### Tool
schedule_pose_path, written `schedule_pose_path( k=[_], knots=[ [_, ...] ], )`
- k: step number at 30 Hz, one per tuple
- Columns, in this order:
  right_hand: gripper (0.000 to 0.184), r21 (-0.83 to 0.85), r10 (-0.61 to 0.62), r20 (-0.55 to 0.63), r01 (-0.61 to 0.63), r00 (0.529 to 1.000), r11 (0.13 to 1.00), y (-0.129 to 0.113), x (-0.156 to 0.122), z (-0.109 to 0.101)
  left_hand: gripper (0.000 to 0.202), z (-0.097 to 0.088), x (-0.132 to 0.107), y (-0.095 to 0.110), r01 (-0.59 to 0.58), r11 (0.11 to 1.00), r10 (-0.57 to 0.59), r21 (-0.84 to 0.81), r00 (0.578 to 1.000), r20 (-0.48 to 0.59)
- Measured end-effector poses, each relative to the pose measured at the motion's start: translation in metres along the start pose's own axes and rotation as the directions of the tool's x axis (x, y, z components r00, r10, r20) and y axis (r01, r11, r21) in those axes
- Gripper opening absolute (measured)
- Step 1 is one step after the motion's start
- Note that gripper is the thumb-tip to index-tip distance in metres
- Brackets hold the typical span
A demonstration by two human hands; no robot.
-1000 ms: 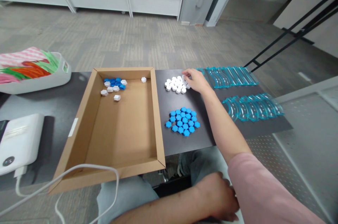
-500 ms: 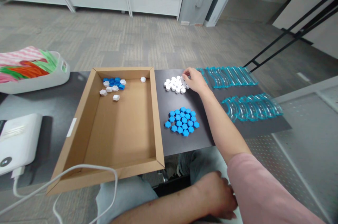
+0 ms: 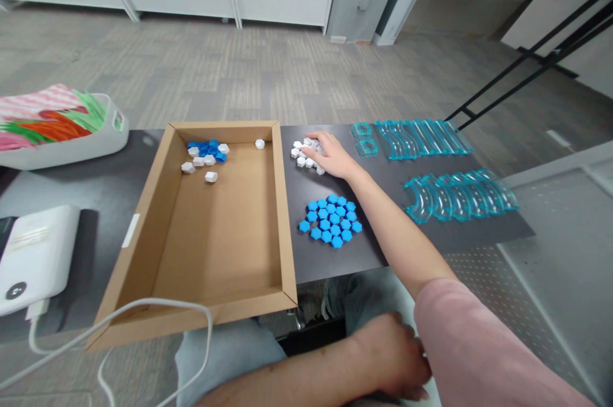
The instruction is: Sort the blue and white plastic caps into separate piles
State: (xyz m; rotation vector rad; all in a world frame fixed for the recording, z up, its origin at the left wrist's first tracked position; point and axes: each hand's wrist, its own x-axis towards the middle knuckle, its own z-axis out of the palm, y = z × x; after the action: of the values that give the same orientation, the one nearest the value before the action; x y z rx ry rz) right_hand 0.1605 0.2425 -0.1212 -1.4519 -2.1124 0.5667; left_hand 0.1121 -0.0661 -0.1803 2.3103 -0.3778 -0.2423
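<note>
Nearest me, the left hand [image 3: 395, 356] was loosely curled above pale jeans [image 3: 368, 295] (whether holding anything, I couldn't tell). Beyond, small blue hexagonal pieces [image 3: 334, 218] sat clustered on the dark desk [image 3: 309, 183]. Farther off, the right hand [image 3: 335, 156], thumb and fingers parted, partly covered small white hexagonal pieces [image 3: 301, 162].

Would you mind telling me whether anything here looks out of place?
Mildly: one lone white piece sits near the far right corner of the cardboard box, apart from the mixed cluster; a white cable crosses the box's near edge in view.
</note>
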Motion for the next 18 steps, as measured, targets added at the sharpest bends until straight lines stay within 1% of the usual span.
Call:
schedule_pose_path(
  k=[1,3,6,9,12,15,18],
  knots=[
    [0.073,0.013,-0.021,0.021,0.021,1.000,1.000,-0.001,-0.002,-0.004,0.032,-0.002,-0.001,0.000,-0.004,1.000,0.004,0.002,1.000,0.008],
    [0.091,0.029,-0.085,0.076,0.083,0.993,0.996,0.002,-0.006,-0.014,0.034,-0.004,-0.002,0.001,-0.017,1.000,0.017,0.001,1.000,0.025],
    [0.117,0.022,-0.161,0.151,0.159,0.975,0.987,0.010,-0.012,-0.026,0.036,-0.006,-0.003,0.002,-0.002,1.000,0.001,0.015,1.000,0.025],
    [0.130,-0.006,-0.173,0.176,0.177,0.969,0.984,0.017,-0.013,-0.025,0.038,-0.004,-0.003,0.003,0.025,0.999,-0.026,0.020,0.997,0.066],
    [0.130,-0.039,-0.183,0.183,0.193,0.966,0.981,0.015,-0.009,-0.012,0.040,-0.002,-0.003,0.005,0.041,0.999,-0.043,0.026,0.995,0.087],
    [0.118,-0.070,-0.174,0.167,0.187,0.971,0.980,0.007,-0.004,-0.001,0.038,-0.004,-0.005,0.005,0.032,0.999,-0.034,0.026,0.998,0.061],
    [0.105,-0.086,-0.167,0.151,0.182,0.974,0.980,-0.001,-0.001,0.004,0.035,-0.007,-0.007,0.004,0.022,0.999,-0.024,0.028,0.999,0.048]
  ],
)
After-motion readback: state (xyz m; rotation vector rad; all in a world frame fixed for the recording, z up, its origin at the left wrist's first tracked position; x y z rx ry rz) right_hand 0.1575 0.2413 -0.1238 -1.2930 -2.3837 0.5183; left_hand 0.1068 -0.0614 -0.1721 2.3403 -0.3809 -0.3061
